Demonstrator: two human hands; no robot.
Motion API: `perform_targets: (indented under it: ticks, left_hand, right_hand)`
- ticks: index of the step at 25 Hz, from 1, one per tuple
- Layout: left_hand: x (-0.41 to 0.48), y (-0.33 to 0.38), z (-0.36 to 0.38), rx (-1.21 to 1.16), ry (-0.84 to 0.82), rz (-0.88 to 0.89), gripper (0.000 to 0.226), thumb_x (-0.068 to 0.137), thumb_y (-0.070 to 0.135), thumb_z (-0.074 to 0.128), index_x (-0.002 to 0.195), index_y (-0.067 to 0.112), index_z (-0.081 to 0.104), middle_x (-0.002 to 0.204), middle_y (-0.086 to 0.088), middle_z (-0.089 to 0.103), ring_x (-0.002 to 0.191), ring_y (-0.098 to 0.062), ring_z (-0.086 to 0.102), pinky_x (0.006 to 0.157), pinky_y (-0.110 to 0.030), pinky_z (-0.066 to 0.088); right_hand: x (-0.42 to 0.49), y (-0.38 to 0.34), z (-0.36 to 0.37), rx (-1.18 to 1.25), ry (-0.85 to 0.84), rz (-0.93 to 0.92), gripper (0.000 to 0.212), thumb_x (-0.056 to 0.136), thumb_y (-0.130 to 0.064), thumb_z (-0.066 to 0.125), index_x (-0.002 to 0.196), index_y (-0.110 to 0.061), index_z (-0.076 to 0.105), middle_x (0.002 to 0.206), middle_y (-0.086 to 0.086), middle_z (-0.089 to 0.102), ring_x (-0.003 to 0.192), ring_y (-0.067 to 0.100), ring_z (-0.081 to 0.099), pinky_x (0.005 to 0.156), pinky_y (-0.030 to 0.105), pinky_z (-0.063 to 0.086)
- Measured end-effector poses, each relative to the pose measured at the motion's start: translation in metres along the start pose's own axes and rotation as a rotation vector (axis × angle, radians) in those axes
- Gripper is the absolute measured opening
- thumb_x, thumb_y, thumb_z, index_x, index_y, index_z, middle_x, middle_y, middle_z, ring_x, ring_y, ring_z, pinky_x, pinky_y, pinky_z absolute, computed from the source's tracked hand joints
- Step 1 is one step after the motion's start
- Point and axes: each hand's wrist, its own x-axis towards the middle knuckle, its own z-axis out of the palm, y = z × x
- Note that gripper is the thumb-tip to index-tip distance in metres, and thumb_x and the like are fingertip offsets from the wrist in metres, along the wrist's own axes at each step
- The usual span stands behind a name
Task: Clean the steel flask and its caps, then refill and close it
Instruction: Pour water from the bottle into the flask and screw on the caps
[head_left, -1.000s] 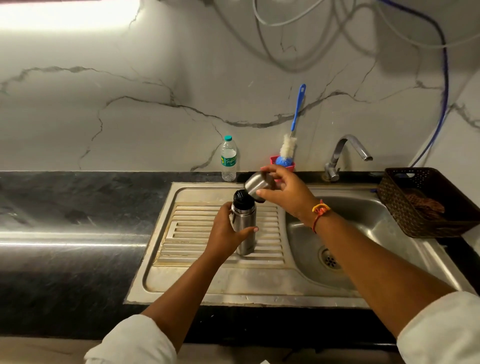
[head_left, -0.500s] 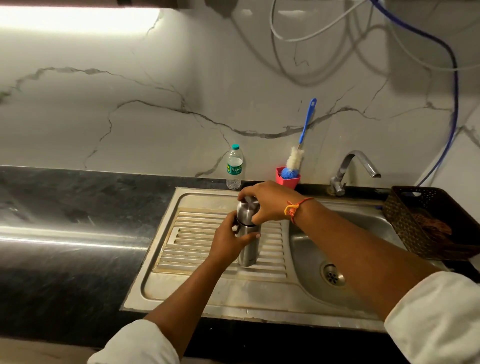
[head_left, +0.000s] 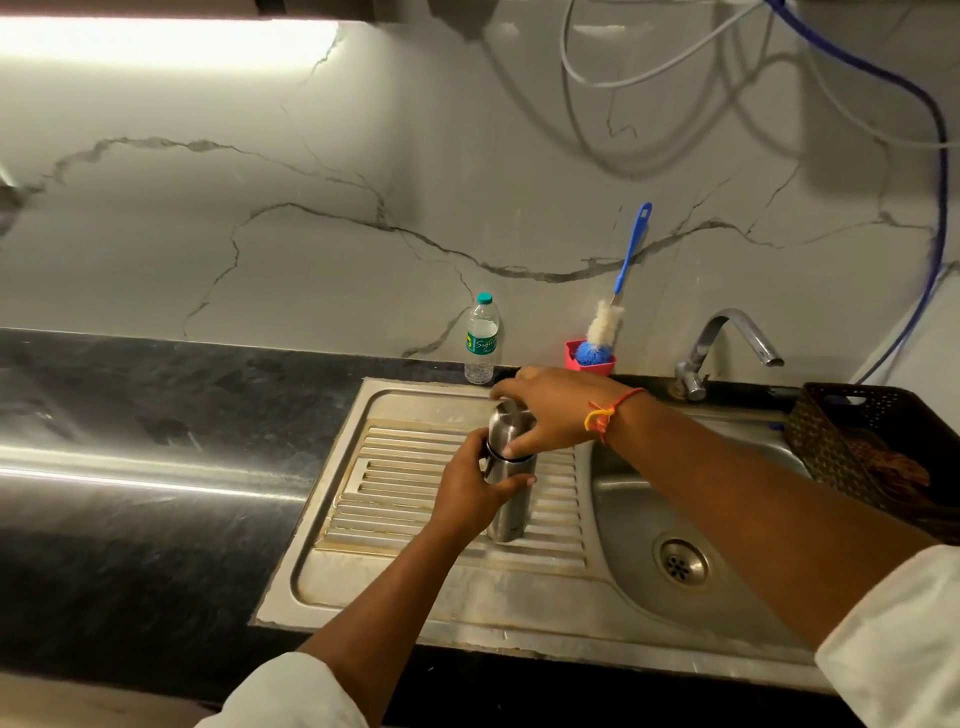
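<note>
two hands are meeting on the steel flask (head_left: 511, 501), which is standing upright on the ridged drainboard (head_left: 405, 488), near its right edge, just beside the sink basin (head_left: 639, 499). the left hand (head_left: 467, 493) is curling its fingers round the flask's body. the right hand (head_left: 556, 410) is gripping the steel cap (head_left: 505, 427) on top, fingers bent over it. dark counter (head_left: 130, 467) is stretching away leftward, and a plastic water bottle (head_left: 481, 338) is standing behind at the wall.
</note>
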Motion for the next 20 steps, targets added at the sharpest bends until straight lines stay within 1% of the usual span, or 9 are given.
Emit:
perform_targets:
  ticks: [3,7,9,10,12,14,15,17,20]
  left_hand:
    - [-0.001,0.001,0.001,0.013,0.013,0.005,0.064,0.075,0.034,0.09,0.125,0.036,0.05,0.12,0.013,0.062,0.113,-0.012,0.06,0.094,-0.029,0.051]
    - [-0.002,0.004,0.001,0.015,0.013,-0.007,0.063,0.076,0.033,0.089,0.123,0.036,0.048,0.119,0.015,0.059,0.111,-0.011,0.058,0.09,-0.025,0.05]
    - [-0.001,0.002,0.001,0.012,0.015,-0.001,0.062,0.075,0.034,0.09,0.122,0.034,0.05,0.119,0.013,0.061,0.111,-0.012,0.06,0.091,-0.026,0.051]
    - [0.0,0.001,0.001,0.012,0.016,0.001,0.063,0.075,0.034,0.09,0.123,0.034,0.05,0.12,0.012,0.062,0.112,-0.012,0.06,0.094,-0.028,0.052]
    - [0.0,0.002,0.0,0.015,0.012,-0.007,0.064,0.075,0.034,0.09,0.125,0.034,0.05,0.122,0.011,0.061,0.113,-0.012,0.059,0.097,-0.031,0.051]
    - [0.001,0.002,0.0,0.005,0.005,-0.01,0.066,0.075,0.033,0.089,0.129,0.032,0.05,0.124,0.01,0.062,0.114,-0.013,0.06,0.098,-0.033,0.052]
    - [0.001,0.001,0.001,0.004,0.002,-0.009,0.067,0.076,0.033,0.089,0.13,0.031,0.051,0.124,0.009,0.062,0.114,-0.013,0.06,0.098,-0.034,0.053]
    - [-0.001,0.001,0.002,0.008,0.016,0.003,0.064,0.075,0.034,0.089,0.127,0.033,0.051,0.122,0.01,0.063,0.113,-0.013,0.061,0.096,-0.035,0.054]
    - [-0.001,0.003,0.003,-0.001,0.041,0.008,0.065,0.075,0.031,0.09,0.124,0.038,0.047,0.12,0.013,0.06,0.112,-0.01,0.059,0.093,-0.027,0.051]
  right_hand:
    - [0.004,-0.008,0.005,-0.054,0.074,0.012,0.055,0.082,-0.052,0.068,0.126,-0.025,0.052,0.113,0.005,0.061,0.09,0.018,0.055,0.072,0.029,0.049]
    - [0.019,-0.024,0.021,-0.082,0.197,0.349,0.072,0.083,-0.083,0.033,0.085,-0.015,0.059,0.078,0.004,0.06,0.071,0.018,0.054,0.058,0.03,0.044]
    - [0.019,-0.02,0.015,-0.062,0.183,0.384,0.079,0.081,-0.086,0.019,0.076,-0.016,0.055,0.071,0.002,0.055,0.069,0.017,0.053,0.06,0.03,0.043]
    - [0.016,-0.015,0.01,-0.054,0.157,0.355,0.08,0.081,-0.086,0.019,0.08,-0.016,0.058,0.074,0.002,0.057,0.073,0.018,0.055,0.063,0.031,0.045]
    - [0.008,-0.006,0.001,-0.046,0.097,0.219,0.074,0.083,-0.081,0.036,0.111,-0.017,0.06,0.097,0.004,0.064,0.089,0.02,0.059,0.073,0.031,0.05]
    - [0.003,0.0,-0.003,-0.039,-0.001,0.01,0.067,0.084,-0.061,0.062,0.137,-0.024,0.046,0.123,0.004,0.057,0.104,0.021,0.057,0.083,0.031,0.051]
    - [0.002,0.0,-0.002,-0.032,-0.04,-0.056,0.067,0.083,-0.052,0.068,0.141,-0.027,0.043,0.126,0.004,0.055,0.106,0.021,0.055,0.085,0.031,0.051]
    - [0.006,-0.003,0.005,-0.006,-0.005,-0.015,0.061,0.083,-0.053,0.067,0.133,-0.025,0.048,0.119,0.005,0.059,0.098,0.019,0.056,0.078,0.029,0.051]
    - [0.017,-0.017,0.021,0.037,0.171,0.312,0.066,0.081,-0.077,0.049,0.105,-0.016,0.061,0.084,0.002,0.06,0.077,0.018,0.056,0.061,0.03,0.045]
